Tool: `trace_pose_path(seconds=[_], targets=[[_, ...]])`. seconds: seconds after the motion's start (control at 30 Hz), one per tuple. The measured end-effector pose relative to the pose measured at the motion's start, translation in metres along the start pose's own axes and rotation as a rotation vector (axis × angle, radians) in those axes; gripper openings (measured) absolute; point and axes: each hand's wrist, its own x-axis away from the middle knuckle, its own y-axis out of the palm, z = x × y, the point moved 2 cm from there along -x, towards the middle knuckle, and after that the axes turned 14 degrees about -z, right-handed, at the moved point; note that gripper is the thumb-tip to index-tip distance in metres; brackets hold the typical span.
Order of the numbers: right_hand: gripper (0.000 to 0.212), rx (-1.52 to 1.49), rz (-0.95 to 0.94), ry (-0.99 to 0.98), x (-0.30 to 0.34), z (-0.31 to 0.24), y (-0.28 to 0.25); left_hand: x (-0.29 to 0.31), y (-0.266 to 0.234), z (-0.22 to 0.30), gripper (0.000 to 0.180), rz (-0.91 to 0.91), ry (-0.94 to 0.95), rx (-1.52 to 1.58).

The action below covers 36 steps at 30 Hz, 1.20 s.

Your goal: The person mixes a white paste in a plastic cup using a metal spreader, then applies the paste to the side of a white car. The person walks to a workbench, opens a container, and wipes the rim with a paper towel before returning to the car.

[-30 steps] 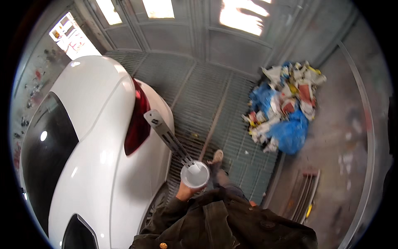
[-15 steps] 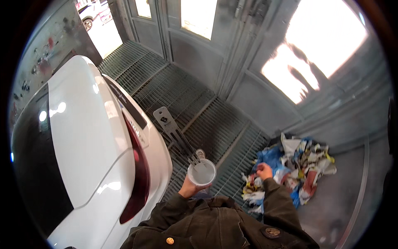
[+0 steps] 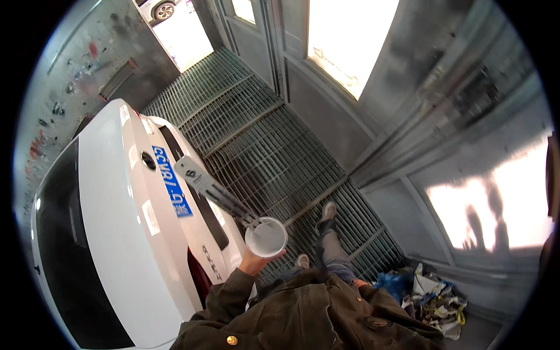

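A white car (image 3: 111, 233) fills the left side, seen from above at its rear end, parked on a metal grate floor (image 3: 262, 146) inside a grey-walled spray booth. On the car's back sits a blue rectangular number plate (image 3: 169, 181) with white characters, and a dark red tail light (image 3: 198, 274) shows lower down. At the bottom, the person's olive-brown jacket (image 3: 309, 315) and one jeans-clad leg are visible. In the lower right corner lies a heap of crumpled paper and blue plastic waste (image 3: 431, 297). The left hand (image 3: 256, 259) is raised with its fingers wrapped closed around the base of a white plastic mixing cup (image 3: 266, 237), held just behind the car. A flat grey stirring paddle (image 3: 213, 189) leans out of the cup toward the upper left, bearing a small dark mark near its top. The right hand is out of sight, so its fingers cannot be described.
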Motion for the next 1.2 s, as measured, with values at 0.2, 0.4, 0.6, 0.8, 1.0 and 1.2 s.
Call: trace_pose_path(seconds=[0.2,0.4,0.6,0.8,1.0,1.2], targets=[[0.042,0.107,0.054,-0.168,-0.054,-0.026,-0.289,-0.123,-0.027,0.057,0.062,0.176,0.235,-0.191],[0.065,-0.368,0.306,-0.269,-0.135,-0.129,-0.551,-0.217,-0.045,0.134,0.067,0.414,0.487,-0.033],[0.04,-0.279,0.399,-0.542,-0.133,-0.403,-0.785,-0.279,-0.109,0.165,0.068,0.653,0.511,-0.038],[0.028,-0.082,0.328,-0.54,-0.21,-0.525,-0.865,-0.365,-0.233,0.214,0.069,0.689,0.484,-0.19],[0.027,-0.259,0.258,-0.167,-0.277,-0.521,-0.892,-0.464,-0.366,0.344,0.062,0.643,0.442,-0.202],[0.034,0.039,0.117,-0.002,-0.329,-0.577,-0.916,-0.557,-0.478,0.441,0.063,0.575,0.441,-0.079]])
